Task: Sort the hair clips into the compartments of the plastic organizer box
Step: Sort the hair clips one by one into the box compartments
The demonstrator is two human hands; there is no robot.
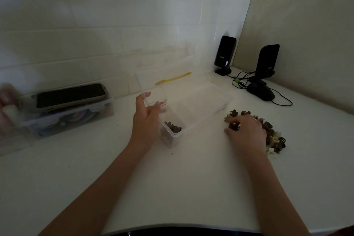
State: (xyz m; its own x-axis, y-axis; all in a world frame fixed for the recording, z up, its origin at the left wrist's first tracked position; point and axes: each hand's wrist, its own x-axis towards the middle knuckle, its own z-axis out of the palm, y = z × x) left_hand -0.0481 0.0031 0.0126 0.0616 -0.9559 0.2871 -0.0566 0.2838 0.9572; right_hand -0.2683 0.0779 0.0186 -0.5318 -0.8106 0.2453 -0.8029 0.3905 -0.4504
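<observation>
- The clear plastic organizer box (pixel 193 109) sits in the middle of the frame on the white table (pixel 172 188), with its lid (pixel 170 74) standing open.
- The left hand (pixel 146 115) holds the near left edge of the lid, thumb and fingers pinching it.
- Some brown clips (pixel 173 127) already lie in the box's nearest compartment.
- The right hand (pixel 247 130) rests on the pile of hair clips (pixel 272 136) at the right of the frame. Its fingers curl over brown clips, but I cannot tell if it grips one.
- Two black speakers (pixel 225 53) stand at the upper right.
- A dark phone (pixel 70 95) lies on another clear box (pixel 67 117) at the left.
</observation>
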